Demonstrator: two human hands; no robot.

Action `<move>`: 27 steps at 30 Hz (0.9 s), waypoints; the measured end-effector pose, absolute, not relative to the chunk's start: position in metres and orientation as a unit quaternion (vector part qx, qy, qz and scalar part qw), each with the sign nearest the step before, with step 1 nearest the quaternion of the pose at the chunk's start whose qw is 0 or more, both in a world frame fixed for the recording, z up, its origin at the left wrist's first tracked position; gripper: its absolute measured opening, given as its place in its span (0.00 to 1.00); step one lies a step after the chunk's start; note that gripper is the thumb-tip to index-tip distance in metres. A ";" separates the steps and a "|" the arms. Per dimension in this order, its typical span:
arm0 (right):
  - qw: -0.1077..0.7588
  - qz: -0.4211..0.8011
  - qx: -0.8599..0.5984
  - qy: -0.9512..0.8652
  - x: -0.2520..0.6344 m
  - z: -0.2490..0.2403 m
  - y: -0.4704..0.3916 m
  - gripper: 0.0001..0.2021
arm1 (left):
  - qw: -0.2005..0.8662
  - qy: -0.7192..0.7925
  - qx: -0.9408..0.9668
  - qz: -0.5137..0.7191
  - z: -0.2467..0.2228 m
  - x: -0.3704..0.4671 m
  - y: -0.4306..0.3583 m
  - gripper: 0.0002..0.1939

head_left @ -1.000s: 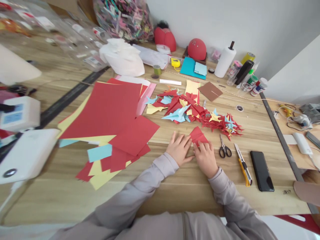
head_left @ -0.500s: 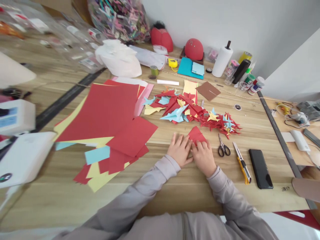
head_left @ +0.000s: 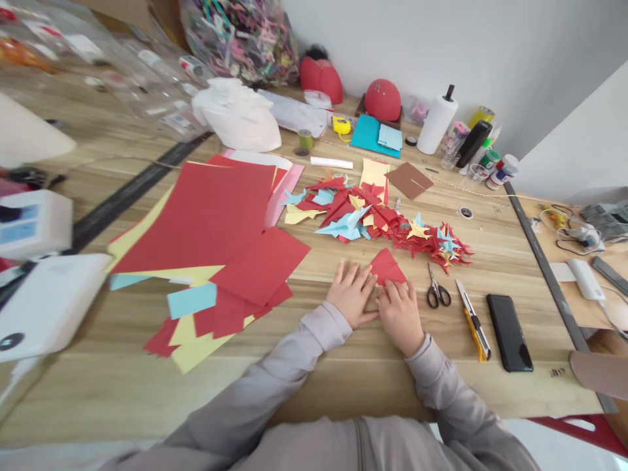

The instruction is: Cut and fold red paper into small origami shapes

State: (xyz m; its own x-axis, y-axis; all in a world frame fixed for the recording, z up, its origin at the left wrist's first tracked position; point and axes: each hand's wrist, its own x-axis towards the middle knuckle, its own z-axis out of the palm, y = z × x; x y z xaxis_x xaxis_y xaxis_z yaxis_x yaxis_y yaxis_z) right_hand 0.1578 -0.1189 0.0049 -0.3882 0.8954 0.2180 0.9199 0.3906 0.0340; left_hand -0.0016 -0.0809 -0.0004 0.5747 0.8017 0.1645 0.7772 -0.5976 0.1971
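A small piece of red paper (head_left: 387, 265) with crease lines lies on the table in front of me. My left hand (head_left: 350, 296) lies open at its left edge, fingers spread, fingertips touching the paper. My right hand (head_left: 400, 315) rests at its lower edge, with the fingers bent over it and pressing down; part of that edge is hidden. Beyond it is a heap of folded red, blue and yellow paper pieces (head_left: 343, 224). Scissors (head_left: 436, 291) lie to the right of my right hand.
Large red sheets (head_left: 201, 219) and smaller cut pieces are stacked at the left. A yellow cutter (head_left: 473, 324) and a black phone (head_left: 510, 332) lie at the right. Brown paper (head_left: 409, 180), a tape measure (head_left: 341, 125) and a white roll (head_left: 436, 123) stand farther back.
My right hand has shifted slightly down along the red paper, showing a little more of it. My left hand stays nearly in place. The view has tilted slightly.
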 end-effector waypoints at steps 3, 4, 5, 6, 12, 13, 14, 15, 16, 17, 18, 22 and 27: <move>0.113 -0.052 -0.569 -0.813 0.158 0.002 -0.116 0.13 | 0.061 0.436 0.888 0.130 -0.001 -0.004 -0.077 0.36; 0.117 -0.046 -0.572 -0.810 0.158 0.002 -0.114 0.13 | 0.066 0.435 0.889 0.130 -0.001 -0.004 -0.076 0.35; 0.117 -0.041 -0.573 -0.810 0.158 0.001 -0.112 0.14 | 0.072 0.435 0.888 0.129 -0.001 -0.004 -0.075 0.34; 0.114 -0.036 -0.574 -0.810 0.157 0.001 -0.111 0.15 | 0.077 0.436 0.887 0.128 -0.002 -0.004 -0.075 0.33; 0.097 -0.026 -0.583 -0.806 0.154 0.002 -0.106 0.20 | 0.087 0.447 0.881 0.129 0.000 -0.004 -0.075 0.34; 0.094 -0.027 -0.583 -0.806 0.153 0.003 -0.107 0.21 | 0.091 0.446 0.881 0.130 0.002 -0.005 -0.074 0.32; 0.091 -0.028 -0.583 -0.807 0.153 0.004 -0.107 0.22 | 0.095 0.444 0.881 0.130 0.004 -0.005 -0.074 0.30; 0.088 -0.030 -0.583 -0.807 0.152 0.004 -0.107 0.24 | 0.098 0.444 0.881 0.131 0.006 -0.006 -0.073 0.29; 0.085 -0.032 -0.582 -0.808 0.152 0.005 -0.107 0.24 | 0.101 0.446 0.880 0.132 0.008 -0.006 -0.072 0.27; 0.083 -0.033 -0.583 -0.807 0.151 0.006 -0.107 0.24 | 0.102 0.448 0.878 0.133 0.009 -0.005 -0.071 0.26; 0.082 -0.034 -0.584 -0.807 0.151 0.006 -0.107 0.24 | 0.103 0.451 0.877 0.134 0.011 -0.005 -0.070 0.25; 0.095 -0.033 -0.581 -0.808 0.150 0.002 -0.107 0.21 | 0.091 0.469 0.867 0.142 0.011 0.002 -0.073 0.22; 0.101 -0.019 -0.574 -0.812 0.153 -0.003 -0.106 0.21 | 0.069 0.484 0.858 0.157 0.003 0.010 -0.081 0.24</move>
